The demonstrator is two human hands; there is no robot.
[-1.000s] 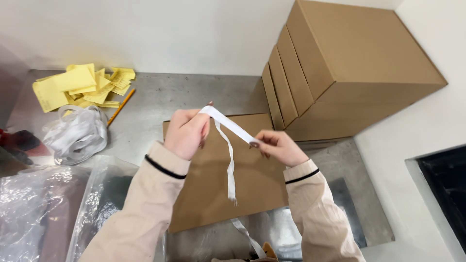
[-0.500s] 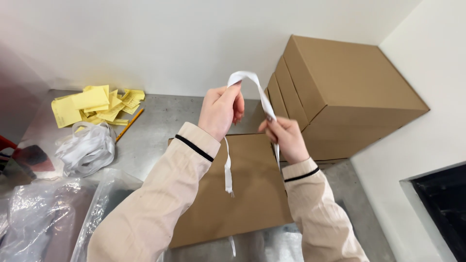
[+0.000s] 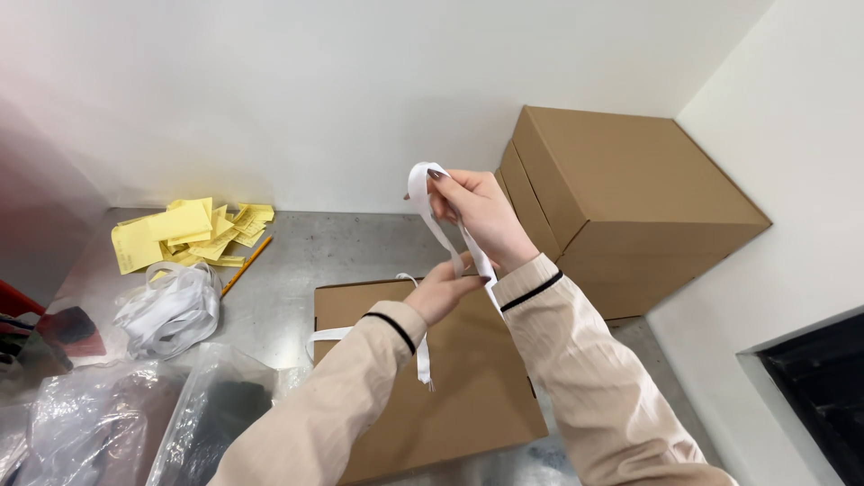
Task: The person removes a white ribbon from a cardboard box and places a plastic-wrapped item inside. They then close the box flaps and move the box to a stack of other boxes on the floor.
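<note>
Head view: we see the white ribbon (image 3: 447, 236) held up above the flat brown box (image 3: 441, 378) that lies near the table's front edge. It is a narrow flat strip, looped over at the top, with one tail hanging down over the box lid. Our right hand (image 3: 477, 216) is raised, fingers pinched shut on the loop's top. Our left hand (image 3: 443, 290) sits lower, palm up, fingers closed on the strip just beneath. Half a second ago the hands were side by side at the same height; now the right is higher and the left has dropped. Stacked brown cartons (image 3: 630, 207) fill the table's far right corner, yellow papers (image 3: 184, 234) the far left, and a white ribbon bundle (image 3: 171, 310) with plastic bags (image 3: 135, 414) the left edge.
</note>
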